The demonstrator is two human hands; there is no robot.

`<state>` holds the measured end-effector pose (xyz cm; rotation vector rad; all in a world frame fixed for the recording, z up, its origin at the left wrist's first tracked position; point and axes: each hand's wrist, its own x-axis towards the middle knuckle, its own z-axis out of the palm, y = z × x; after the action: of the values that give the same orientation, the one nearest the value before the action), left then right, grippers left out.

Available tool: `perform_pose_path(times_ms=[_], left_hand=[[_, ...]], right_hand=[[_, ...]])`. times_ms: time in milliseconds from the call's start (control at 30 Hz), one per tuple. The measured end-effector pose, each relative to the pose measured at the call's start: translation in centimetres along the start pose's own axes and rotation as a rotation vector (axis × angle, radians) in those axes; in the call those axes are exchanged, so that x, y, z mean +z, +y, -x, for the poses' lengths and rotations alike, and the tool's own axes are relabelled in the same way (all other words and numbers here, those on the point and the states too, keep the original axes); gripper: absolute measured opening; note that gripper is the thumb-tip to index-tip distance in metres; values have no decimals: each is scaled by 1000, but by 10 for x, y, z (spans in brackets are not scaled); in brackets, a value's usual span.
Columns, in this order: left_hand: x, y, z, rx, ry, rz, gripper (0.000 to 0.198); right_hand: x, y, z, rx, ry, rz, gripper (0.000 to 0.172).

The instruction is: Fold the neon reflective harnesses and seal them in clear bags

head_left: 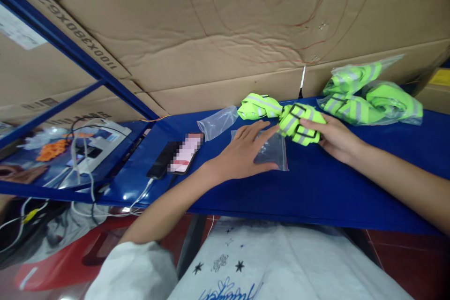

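Now | left hand (242,151): fingers flat on bag (278,155) | right hand (333,139): fingers gripping vest (298,124)

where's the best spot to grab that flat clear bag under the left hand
Probably its bare right edge, near corner first, coming from the right: the clear bag lies flat on the blue table, and the left hand covers its left half. The right hand holds the neon strap bundle.

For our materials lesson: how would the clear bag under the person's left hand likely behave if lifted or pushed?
The clear bag looks thin, flat and empty, so probably light and floppy when lifted. Its glossy film on the smooth blue table would likely slide easily, were the left hand not pressing it.
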<state>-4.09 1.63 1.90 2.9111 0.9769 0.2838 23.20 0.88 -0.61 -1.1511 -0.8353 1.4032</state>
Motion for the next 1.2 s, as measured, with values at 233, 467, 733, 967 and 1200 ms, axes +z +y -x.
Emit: perform_pose_path(times_ms=[233, 467, 733, 967, 1200], left_hand=[[27, -15, -22, -20, -94, 115, 121], [23, -17, -16, -51, 316, 21, 116], [24, -15, -13, 12, 168, 140, 136], [11, -26, -6, -9, -65, 158, 139], [19, -20, -10, 40, 148, 121, 133]], right_hand=[[-14, -5, -13, 45, 102, -35, 39], [-1, -4, 2, 61, -48, 17, 48], [0, 5, 7, -8, -193, 220, 63], [-2, 2, 7, 55, -207, 213, 63], [3, 2, 9, 108, -195, 176, 63]])
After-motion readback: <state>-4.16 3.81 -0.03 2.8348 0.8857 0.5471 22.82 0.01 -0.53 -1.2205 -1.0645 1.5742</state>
